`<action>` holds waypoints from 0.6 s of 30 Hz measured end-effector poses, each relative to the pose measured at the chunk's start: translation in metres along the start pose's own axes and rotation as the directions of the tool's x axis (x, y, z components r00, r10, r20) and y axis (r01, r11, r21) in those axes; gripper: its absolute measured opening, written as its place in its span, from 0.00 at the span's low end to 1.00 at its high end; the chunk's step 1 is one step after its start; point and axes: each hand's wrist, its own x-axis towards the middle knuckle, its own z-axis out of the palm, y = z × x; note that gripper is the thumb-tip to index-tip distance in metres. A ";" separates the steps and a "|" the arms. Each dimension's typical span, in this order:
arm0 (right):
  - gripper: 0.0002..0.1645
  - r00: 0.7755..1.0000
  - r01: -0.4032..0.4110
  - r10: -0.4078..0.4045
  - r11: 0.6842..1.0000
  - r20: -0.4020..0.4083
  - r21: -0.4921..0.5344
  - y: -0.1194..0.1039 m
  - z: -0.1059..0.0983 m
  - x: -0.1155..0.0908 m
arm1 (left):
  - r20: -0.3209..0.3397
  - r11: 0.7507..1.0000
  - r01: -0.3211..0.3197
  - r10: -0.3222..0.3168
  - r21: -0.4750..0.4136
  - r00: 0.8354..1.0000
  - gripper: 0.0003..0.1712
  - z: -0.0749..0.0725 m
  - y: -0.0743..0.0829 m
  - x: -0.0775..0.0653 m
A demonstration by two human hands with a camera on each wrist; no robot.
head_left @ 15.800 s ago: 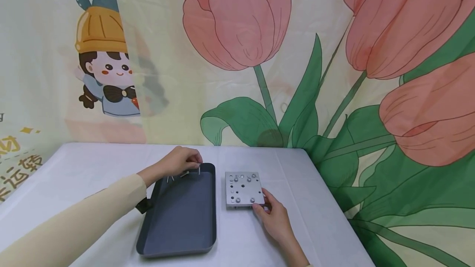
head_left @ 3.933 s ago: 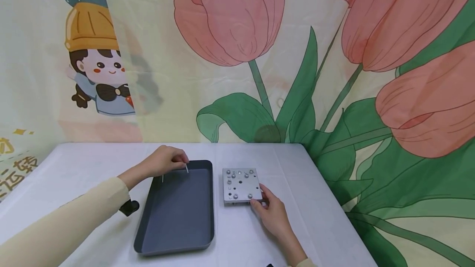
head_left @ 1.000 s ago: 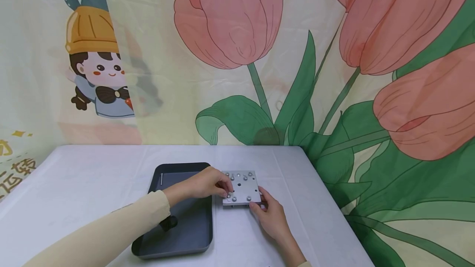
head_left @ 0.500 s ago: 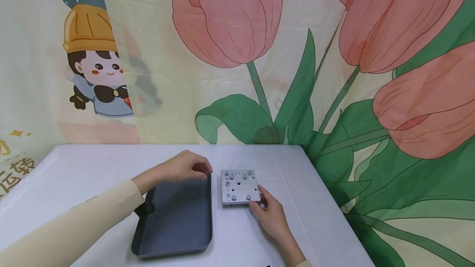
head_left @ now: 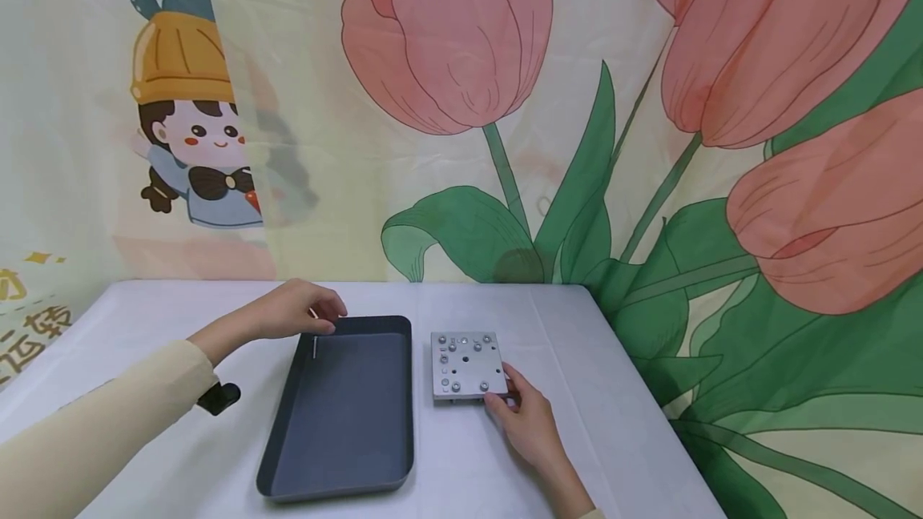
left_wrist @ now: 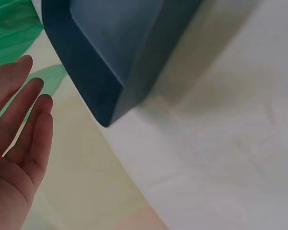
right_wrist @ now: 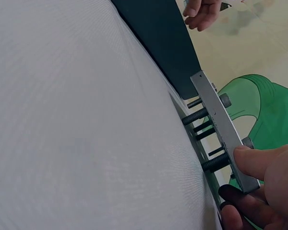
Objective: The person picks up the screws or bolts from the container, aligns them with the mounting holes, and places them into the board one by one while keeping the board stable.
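My left hand (head_left: 292, 311) hovers at the far left corner of the dark grey tray (head_left: 346, 423). Its fingers are loosely bent and hold nothing; the left wrist view shows them spread and relaxed. Just below its fingertips, one thin silver screw (head_left: 314, 348) lies inside the tray. My right hand (head_left: 532, 427) grips the near right corner of a square metal plate (head_left: 472, 371), thumb on top and fingers beneath. Several bolt heads sit in the plate's upper face, among bare holes. In the right wrist view, threaded shanks (right_wrist: 197, 116) stick out below the plate (right_wrist: 221, 127).
A white cloth covers the table (head_left: 591, 455), with the tray left of the plate. Behind the far edge hangs a backdrop (head_left: 461, 207) printed with tulips and a cartoon figure. A black wrist camera (head_left: 219, 397) sits beside the left sleeve.
The left hand pinched a screw over the tray, took it to the plate's near left, then came back left to the tray's far corner. A head now fills that hole. The right hand keeps its grip.
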 end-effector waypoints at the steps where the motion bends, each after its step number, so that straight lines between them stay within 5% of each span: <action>1: 0.40 1.000 -0.004 0.004 1.000 0.000 0.002 0.000 0.000 0.000 | 0.003 1.000 0.010 -0.010 0.003 1.000 0.11 0.000 -0.003 -0.001; 12: 0.39 1.000 -0.008 0.008 1.000 0.003 0.014 0.001 0.001 0.000 | 0.041 0.998 0.026 -0.029 0.058 0.999 0.14 0.019 -0.031 -0.004; 18: 0.40 1.000 -0.004 0.004 1.000 0.000 -0.003 0.000 0.001 0.000 | 0.019 0.994 0.028 -0.030 0.102 0.999 0.15 0.026 -0.032 -0.003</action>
